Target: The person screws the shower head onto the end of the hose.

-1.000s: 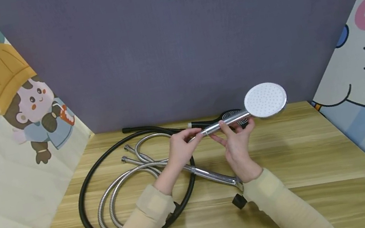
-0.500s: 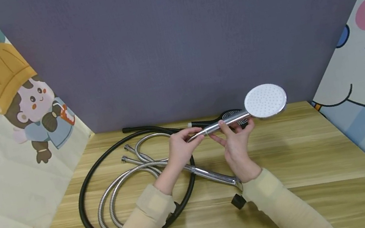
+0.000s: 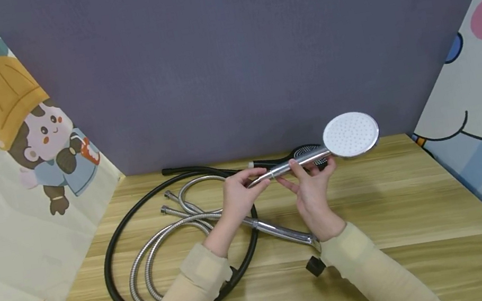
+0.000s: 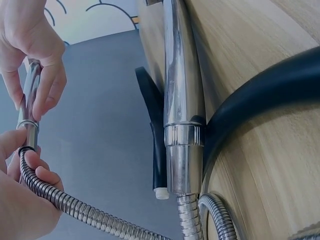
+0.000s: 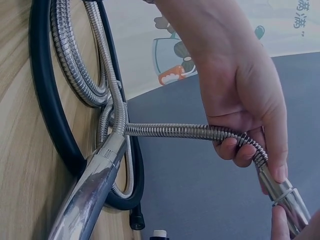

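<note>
My right hand (image 3: 314,194) grips the chrome handle (image 3: 301,160) of a shower head (image 3: 351,134) with a round white spray face, held up above the table. At the handle's lower end my left hand (image 3: 237,194) pinches the metal connector (image 5: 274,184) of a flexible steel hose (image 5: 170,131). In the left wrist view, connector and handle (image 4: 32,85) meet in one line, with fingers of both hands around the joint. Some left fingers (image 5: 235,152) curl under the hose just behind the connector.
A second chrome shower handle (image 3: 284,231) with its hose lies on the wooden table (image 3: 428,225). Around it loop a black hose (image 3: 108,265) and steel hose coils (image 3: 149,263). A black shower head (image 3: 267,163) lies by the back wall; a small black part (image 3: 315,265) is near my right sleeve.
The white spray face has dipped very slightly. Both hands stay almost in place on the handle and the hose connector.
</note>
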Tool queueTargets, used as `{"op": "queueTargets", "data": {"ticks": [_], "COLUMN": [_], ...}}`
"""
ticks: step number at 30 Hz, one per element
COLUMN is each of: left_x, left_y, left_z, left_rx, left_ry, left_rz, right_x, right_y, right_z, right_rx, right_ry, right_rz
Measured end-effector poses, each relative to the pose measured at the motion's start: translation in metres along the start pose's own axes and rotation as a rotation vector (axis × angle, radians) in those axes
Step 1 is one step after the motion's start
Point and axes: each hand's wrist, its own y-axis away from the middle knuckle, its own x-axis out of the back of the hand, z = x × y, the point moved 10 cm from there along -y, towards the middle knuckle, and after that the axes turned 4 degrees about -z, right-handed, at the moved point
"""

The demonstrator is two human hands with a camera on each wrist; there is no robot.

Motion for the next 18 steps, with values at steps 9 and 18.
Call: {"op": "queueTargets", "data": {"ticks": [9, 18], "left_x": [-0.0022, -0.0025], "left_y": [0.0008, -0.0004], "left_z": [-0.0031, -0.0033], "left_rx": [0.026, 0.015], "left_ry": [-0.032, -0.031], "left_rz": [-0.058, -0.079], "right_x": [0.0014, 0.0005], "right_y": [-0.0008, -0.0004], "right_z": [-0.001, -0.0027], "right_rx": [-0.014, -0.01], "right_ry": [0.014, -0.006], "right_rz": [-0.004, -0.024]}}
